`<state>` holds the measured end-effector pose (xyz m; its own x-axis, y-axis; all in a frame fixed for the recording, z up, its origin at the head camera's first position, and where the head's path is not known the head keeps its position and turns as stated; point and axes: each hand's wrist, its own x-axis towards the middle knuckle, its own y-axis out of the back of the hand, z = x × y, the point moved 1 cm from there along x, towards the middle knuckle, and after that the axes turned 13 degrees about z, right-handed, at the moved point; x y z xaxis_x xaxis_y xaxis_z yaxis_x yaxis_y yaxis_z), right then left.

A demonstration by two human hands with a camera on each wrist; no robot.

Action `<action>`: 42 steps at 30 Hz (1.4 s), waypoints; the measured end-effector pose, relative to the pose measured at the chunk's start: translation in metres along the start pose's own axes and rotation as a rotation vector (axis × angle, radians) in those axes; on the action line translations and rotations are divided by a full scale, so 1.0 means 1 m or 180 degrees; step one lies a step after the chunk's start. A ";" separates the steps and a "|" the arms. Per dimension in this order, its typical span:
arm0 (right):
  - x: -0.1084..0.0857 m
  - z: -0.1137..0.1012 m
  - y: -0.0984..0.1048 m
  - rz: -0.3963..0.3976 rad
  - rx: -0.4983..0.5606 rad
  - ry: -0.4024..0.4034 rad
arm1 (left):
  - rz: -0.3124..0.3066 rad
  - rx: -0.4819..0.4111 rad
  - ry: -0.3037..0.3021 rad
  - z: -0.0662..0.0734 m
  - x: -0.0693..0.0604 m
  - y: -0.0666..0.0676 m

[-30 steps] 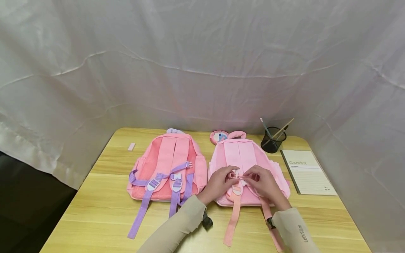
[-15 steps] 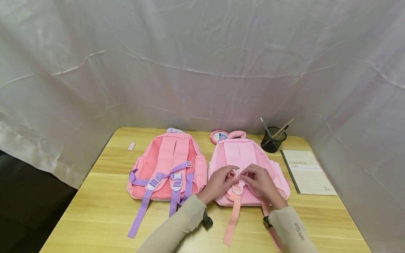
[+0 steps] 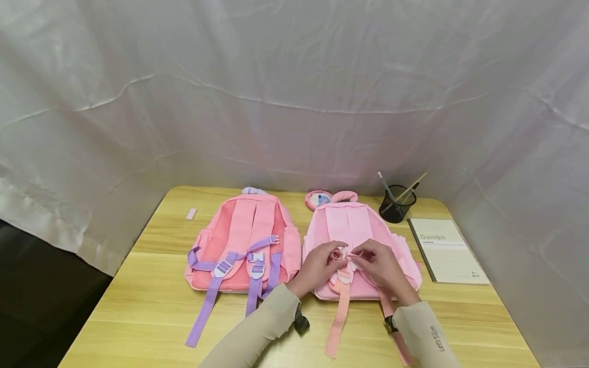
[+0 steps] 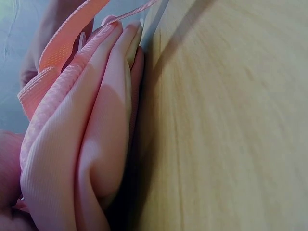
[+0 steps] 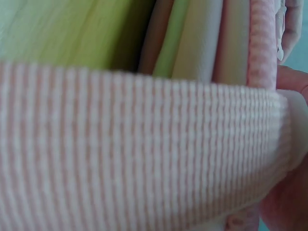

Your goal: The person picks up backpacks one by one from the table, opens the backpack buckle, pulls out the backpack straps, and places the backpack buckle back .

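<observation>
A light pink backpack [image 3: 352, 220] lies with its straps up on the right half of the table. Over its middle my left hand [image 3: 317, 267] pinches a white buckle with a rolled peach strap [image 3: 337, 254] beside it. My right hand [image 3: 381, 261] meets it from the right, thumb and forefinger pinching a thin peach strap by the buckle. Fingertips hide much of the buckle. In the left wrist view the backpack's side [image 4: 62, 144] shows, the hand at the left edge. A wide strap [image 5: 144, 149] covers most of the right wrist view, fingers [image 5: 284, 202] behind it.
Left of it lies a coral backpack [image 3: 244, 220] with purple straps [image 3: 210, 312]. A black mesh pen cup [image 3: 398, 207] and a notebook [image 3: 448, 250] are at the right. A round badge [image 3: 317, 199] touches the back edge area; a small pink piece [image 3: 190, 213] lies far left.
My right hand and wrist have shifted slightly left since the earliest frame, still pinching at the buckle. The left hand and both backpacks look unmoved.
</observation>
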<state>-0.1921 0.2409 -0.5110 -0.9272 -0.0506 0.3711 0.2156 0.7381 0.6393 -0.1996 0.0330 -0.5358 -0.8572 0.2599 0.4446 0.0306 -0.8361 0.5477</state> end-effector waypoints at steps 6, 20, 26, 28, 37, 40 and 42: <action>0.000 0.001 0.002 -0.0052 0.0013 -0.0001 | -0.0019 -0.0011 0.0034 0.001 0.000 0.001; 0.002 -0.007 -0.006 -0.0033 0.0066 0.0046 | -0.0021 -0.0057 0.0036 0.001 0.000 0.001; 0.000 -0.004 -0.001 -0.0027 0.0138 -0.0231 | -0.0003 -0.0064 0.0002 0.000 0.000 0.001; -0.001 -0.003 0.000 -0.0022 0.0139 -0.0285 | 0.0012 -0.0063 -0.0017 0.000 0.001 0.001; 0.002 -0.003 -0.001 -0.0088 0.0252 -0.0553 | 0.0023 -0.0191 0.0199 0.000 0.001 0.001; 0.003 -0.003 -0.003 -0.0154 0.0281 -0.0620 | 0.0034 -0.0380 0.0327 0.000 0.001 0.001; 0.003 -0.003 -0.003 -0.0220 0.0317 -0.0640 | 0.0049 -0.0500 0.0346 -0.001 0.001 0.001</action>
<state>-0.1947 0.2370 -0.5097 -0.9832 0.0245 0.1807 0.1275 0.8009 0.5851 -0.2005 0.0316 -0.5356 -0.9080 0.2000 0.3682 -0.0292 -0.9069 0.4204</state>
